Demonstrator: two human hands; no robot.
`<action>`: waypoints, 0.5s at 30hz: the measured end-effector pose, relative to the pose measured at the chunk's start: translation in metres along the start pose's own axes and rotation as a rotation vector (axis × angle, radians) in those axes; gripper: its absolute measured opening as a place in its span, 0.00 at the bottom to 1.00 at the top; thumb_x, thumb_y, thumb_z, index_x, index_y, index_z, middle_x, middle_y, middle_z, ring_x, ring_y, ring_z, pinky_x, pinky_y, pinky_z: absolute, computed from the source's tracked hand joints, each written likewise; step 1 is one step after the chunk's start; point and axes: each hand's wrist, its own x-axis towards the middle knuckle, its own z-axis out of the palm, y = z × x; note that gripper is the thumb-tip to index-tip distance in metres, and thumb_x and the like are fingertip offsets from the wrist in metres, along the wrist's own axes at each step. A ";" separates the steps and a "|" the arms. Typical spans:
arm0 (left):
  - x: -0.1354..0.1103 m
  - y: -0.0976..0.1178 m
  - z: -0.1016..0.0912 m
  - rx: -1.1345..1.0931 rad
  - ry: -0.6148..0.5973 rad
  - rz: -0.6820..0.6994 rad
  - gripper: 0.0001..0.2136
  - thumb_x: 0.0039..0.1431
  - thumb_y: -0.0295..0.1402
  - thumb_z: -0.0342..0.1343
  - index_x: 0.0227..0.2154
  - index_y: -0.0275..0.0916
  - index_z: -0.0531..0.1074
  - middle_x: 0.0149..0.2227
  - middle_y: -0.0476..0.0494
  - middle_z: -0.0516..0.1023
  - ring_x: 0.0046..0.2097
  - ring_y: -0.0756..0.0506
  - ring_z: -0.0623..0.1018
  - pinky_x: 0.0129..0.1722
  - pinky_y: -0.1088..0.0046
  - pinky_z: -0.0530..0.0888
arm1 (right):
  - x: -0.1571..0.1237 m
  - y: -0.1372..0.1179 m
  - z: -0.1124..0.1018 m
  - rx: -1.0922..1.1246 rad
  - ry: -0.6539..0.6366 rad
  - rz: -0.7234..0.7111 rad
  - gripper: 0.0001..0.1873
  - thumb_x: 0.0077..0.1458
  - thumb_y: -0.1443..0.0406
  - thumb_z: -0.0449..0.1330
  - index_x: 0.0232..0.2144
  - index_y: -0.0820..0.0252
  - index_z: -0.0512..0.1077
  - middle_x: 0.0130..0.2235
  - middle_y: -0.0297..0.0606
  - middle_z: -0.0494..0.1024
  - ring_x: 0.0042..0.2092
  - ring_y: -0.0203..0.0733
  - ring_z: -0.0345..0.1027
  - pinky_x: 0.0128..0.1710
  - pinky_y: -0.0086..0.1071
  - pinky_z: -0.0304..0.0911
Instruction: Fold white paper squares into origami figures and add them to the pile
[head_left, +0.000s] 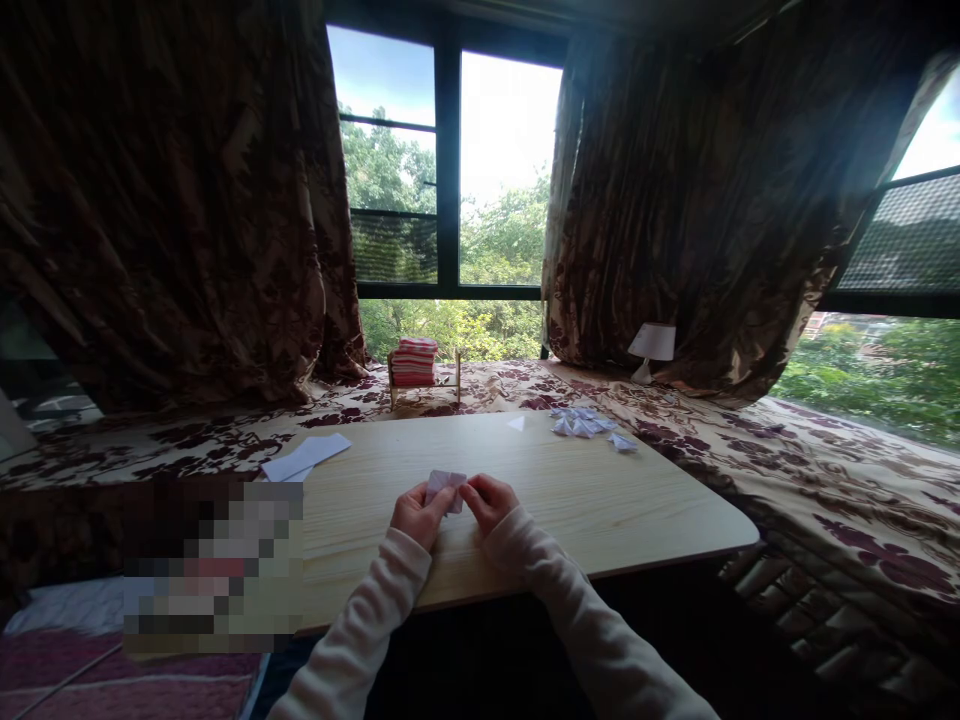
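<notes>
Above the near part of the pale wooden table (600, 510), my left hand (420, 512) grips a small piece of folded white paper (446, 484), the thumb lying across its face. My right hand (489, 498) pinches the right edge of the same paper with thumb and fingertips. The paper looks roughly square, with creases on it. Several white folded paper pieces (581, 422) are grouped at the far right of the table, one of them (622, 442) a little apart. A flat white paper triangle (517, 424) lies left of that group.
White paper sheets (307, 457) lie at the table's left edge, near a pixelated area. Behind the table, a flower-patterned ledge holds a small rack (424, 383) with red-and-white folded cloths (414, 362) and a white lamp (652, 345). Curtains (187, 200) flank the window.
</notes>
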 end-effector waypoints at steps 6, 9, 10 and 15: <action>-0.001 0.005 -0.001 -0.021 -0.036 0.018 0.13 0.40 0.40 0.58 0.21 0.33 0.74 0.20 0.48 0.73 0.27 0.49 0.70 0.30 0.76 0.67 | 0.001 -0.001 -0.001 0.011 0.124 0.037 0.15 0.47 0.56 0.53 0.19 0.61 0.65 0.17 0.30 0.62 0.20 0.31 0.53 0.20 0.26 0.51; 0.000 0.005 -0.003 -0.027 -0.014 0.019 0.13 0.40 0.41 0.58 0.16 0.34 0.73 0.18 0.49 0.72 0.27 0.49 0.70 0.31 0.76 0.66 | 0.001 -0.001 -0.001 0.037 0.155 0.058 0.15 0.47 0.55 0.53 0.19 0.61 0.66 0.17 0.30 0.63 0.20 0.32 0.54 0.19 0.26 0.52; 0.000 0.005 -0.003 -0.030 -0.006 0.011 0.13 0.39 0.41 0.59 0.17 0.33 0.74 0.19 0.49 0.73 0.28 0.48 0.71 0.31 0.75 0.66 | 0.000 -0.001 0.000 0.049 0.144 0.062 0.16 0.47 0.55 0.53 0.20 0.61 0.66 0.17 0.30 0.63 0.20 0.31 0.54 0.19 0.26 0.53; 0.003 0.000 -0.003 -0.064 0.041 -0.029 0.16 0.37 0.42 0.60 0.24 0.31 0.77 0.22 0.46 0.76 0.29 0.46 0.73 0.32 0.74 0.68 | -0.003 -0.002 0.002 0.101 -0.002 0.073 0.16 0.46 0.56 0.55 0.16 0.62 0.65 0.14 0.29 0.62 0.18 0.29 0.53 0.17 0.24 0.51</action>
